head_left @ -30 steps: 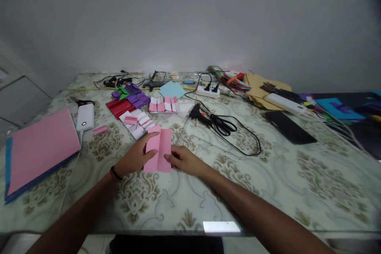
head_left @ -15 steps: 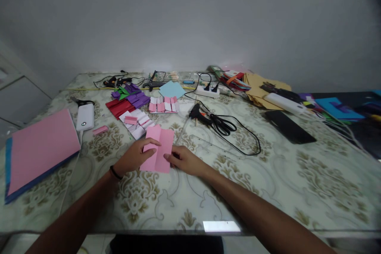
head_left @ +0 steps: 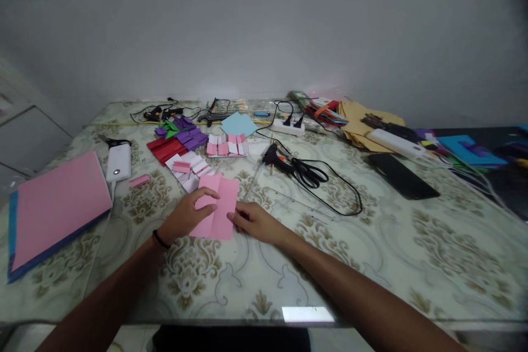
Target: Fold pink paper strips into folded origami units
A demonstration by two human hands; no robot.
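A creased pink paper [head_left: 223, 212] lies between my hands near the middle of the table. My left hand [head_left: 190, 213] rests on its left part, the thumb and fingers apart on the surface. My right hand [head_left: 253, 222] pinches the paper's right edge between thumb and fingers. Just behind the paper are white and pink folded pieces [head_left: 192, 179], and further back sits a row of pink and white folded strips [head_left: 226, 146]. A small folded pink strip [head_left: 139, 180] lies to the left.
A black glue gun [head_left: 278, 159] with a looped cable is right of centre. A white power bank [head_left: 119, 163] and a large pink sheet stack [head_left: 61, 209] are at left. A black phone-like slab [head_left: 402, 176] lies right; a power strip [head_left: 287, 127] stands behind.
The pink paper has shifted and tilted slightly to the left. My hands have hardly moved; the right one stays at the paper's edge.
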